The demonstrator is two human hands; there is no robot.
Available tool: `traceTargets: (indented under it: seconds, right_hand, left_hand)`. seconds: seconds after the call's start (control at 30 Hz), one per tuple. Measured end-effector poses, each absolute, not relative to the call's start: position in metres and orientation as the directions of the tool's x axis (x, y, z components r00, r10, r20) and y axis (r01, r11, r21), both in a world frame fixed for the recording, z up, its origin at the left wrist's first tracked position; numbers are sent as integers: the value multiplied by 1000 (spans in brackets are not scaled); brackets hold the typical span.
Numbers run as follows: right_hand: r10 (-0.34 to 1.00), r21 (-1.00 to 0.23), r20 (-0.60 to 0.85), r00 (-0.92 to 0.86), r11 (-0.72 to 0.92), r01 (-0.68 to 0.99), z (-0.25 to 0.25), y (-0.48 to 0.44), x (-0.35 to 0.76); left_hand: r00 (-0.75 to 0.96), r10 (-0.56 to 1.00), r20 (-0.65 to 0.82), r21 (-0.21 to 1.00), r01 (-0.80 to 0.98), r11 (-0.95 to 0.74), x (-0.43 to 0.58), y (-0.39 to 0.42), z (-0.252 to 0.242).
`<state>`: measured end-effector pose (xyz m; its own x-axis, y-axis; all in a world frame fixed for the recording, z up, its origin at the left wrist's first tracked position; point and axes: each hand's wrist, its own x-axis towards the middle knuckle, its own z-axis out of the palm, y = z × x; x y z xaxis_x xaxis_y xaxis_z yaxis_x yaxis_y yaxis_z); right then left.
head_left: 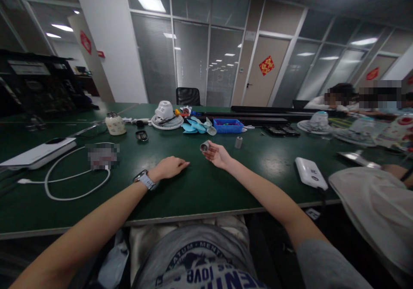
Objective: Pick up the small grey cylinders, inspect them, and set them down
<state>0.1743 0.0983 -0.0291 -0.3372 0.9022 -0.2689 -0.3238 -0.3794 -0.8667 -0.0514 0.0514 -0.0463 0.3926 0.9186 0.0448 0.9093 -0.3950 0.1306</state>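
Observation:
My right hand (219, 154) is closed around a small grey metal cylinder (204, 146), held up a little above the green table with its open end turned towards me and to the left. Inside that end are details too small to make out. My left hand (171, 167), with a watch (145, 178) on the wrist, rests palm down on the table, its fingers curled loosely together; no object shows in it. Beyond my right hand, a second grey metal cylinder (238, 142) stands upright on the table.
Farther back are a white fan part with a round grille (167, 122), light-blue fan blades (194, 126) and a blue basket (228, 126). A beige jar (115, 125) and a white cable (69, 199) lie left. A white power bank (310, 172) and a person's sleeve (371, 198) are right.

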Motion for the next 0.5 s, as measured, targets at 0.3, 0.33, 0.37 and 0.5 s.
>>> traceTargets:
  seconds: [0.3,0.33,0.37,0.5]
  right_hand:
    - [878,-846,-291,-380,-422,-327,-30,101,176]
    - [878,-850,-287,-383,-418,-321,-31,101,176]
    - [879,-854,-282,-385,-412,-316,-31,101,175]
    - [891,-883,-268,-367,-380,-276,-35,103,173]
  left_hand:
    - [405,912,70,118,904,-411,-52,53,-48]
    - [405,911,72,114,904,-411,-52,54,-48]
    - [404,912,74,109,906,-410,-52,54,-49]
    - [392,917,75,99,912,-398,-52,55,-49]
